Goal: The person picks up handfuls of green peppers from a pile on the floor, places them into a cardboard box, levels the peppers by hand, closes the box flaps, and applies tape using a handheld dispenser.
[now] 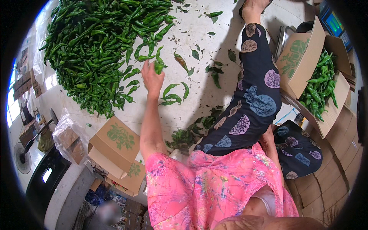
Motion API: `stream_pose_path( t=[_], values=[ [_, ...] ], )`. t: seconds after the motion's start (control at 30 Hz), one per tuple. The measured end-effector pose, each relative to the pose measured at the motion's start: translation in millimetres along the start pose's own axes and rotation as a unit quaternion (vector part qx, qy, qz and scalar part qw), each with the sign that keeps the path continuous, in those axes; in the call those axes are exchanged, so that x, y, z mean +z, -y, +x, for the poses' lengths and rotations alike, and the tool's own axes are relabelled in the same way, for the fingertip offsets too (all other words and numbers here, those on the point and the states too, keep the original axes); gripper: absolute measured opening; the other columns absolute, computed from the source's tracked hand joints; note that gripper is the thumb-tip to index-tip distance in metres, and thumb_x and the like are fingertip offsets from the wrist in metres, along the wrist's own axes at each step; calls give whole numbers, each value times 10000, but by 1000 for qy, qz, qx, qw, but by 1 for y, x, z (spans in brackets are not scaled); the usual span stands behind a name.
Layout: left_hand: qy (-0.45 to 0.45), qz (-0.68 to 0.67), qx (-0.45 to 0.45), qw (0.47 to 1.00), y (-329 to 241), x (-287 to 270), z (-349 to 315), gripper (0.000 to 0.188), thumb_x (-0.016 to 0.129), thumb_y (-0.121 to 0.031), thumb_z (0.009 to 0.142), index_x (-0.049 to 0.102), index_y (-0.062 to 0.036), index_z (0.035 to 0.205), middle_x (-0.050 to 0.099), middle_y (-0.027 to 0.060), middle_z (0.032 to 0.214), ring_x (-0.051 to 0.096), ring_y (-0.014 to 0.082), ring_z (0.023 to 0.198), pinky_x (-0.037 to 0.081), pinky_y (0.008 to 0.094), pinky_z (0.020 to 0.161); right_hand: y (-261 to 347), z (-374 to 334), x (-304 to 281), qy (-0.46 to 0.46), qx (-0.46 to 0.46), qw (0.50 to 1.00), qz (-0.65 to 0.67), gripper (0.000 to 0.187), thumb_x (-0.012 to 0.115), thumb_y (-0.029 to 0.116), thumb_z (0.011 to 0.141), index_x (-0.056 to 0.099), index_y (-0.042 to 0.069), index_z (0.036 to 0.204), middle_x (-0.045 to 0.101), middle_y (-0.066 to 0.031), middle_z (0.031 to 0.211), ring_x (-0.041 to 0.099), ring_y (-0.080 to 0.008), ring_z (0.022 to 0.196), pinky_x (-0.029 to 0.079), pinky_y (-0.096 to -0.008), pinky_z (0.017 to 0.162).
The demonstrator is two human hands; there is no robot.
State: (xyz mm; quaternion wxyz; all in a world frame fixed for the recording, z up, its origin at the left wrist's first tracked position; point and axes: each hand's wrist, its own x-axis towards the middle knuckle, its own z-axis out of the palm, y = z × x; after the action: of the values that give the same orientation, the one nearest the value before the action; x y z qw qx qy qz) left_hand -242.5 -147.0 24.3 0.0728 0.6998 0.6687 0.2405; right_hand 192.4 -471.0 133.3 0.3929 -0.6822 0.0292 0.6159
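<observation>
My left hand (152,79) reaches out over the pale floor, closed around some green chili peppers (158,66) whose ends stick out past the fingers. Just left of it spreads a big heap of green chili peppers (92,50). A few loose peppers (172,97) lie on the floor near my left wrist, and a reddish-brown pepper (180,61) rests to the right. My right forearm (270,147) runs down beside my bent knee; the leg covers most of my right hand, so its fingers are hidden.
An open cardboard box (297,61) filled with green peppers stands at the right, below a device with a lit screen (332,22). Flattened cardboard (337,153) lies at lower right. Another open box (117,136) stands at left, beyond it a fan (22,158). Wilted leaves (183,138) lie near me.
</observation>
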Motion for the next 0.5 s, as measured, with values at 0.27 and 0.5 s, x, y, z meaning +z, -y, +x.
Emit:
stream_pose_path(
  t=[0.27, 0.5],
  values=[
    [225, 168, -5, 960, 15, 25, 0, 609, 672, -8, 753, 548, -159, 1330, 547, 238, 1220, 584, 448, 1044, 536, 528, 859, 16, -14, 27, -9, -53, 998, -14, 230, 634, 91, 915, 658, 41, 1139, 668, -10, 1104, 602, -145, 1012, 469, -300, 888],
    [205, -184, -233, 933, -68, 1, 23, 470, 752, -154, 670, 647, -27, 1110, 688, 138, 854, 657, 237, 730, 541, 370, 712, -8, 3, -2, -14, -54, 996, -65, 75, 554, 29, 904, 551, 97, 873, 480, 53, 797, 466, -73, 745, 351, -242, 628]
  ],
)
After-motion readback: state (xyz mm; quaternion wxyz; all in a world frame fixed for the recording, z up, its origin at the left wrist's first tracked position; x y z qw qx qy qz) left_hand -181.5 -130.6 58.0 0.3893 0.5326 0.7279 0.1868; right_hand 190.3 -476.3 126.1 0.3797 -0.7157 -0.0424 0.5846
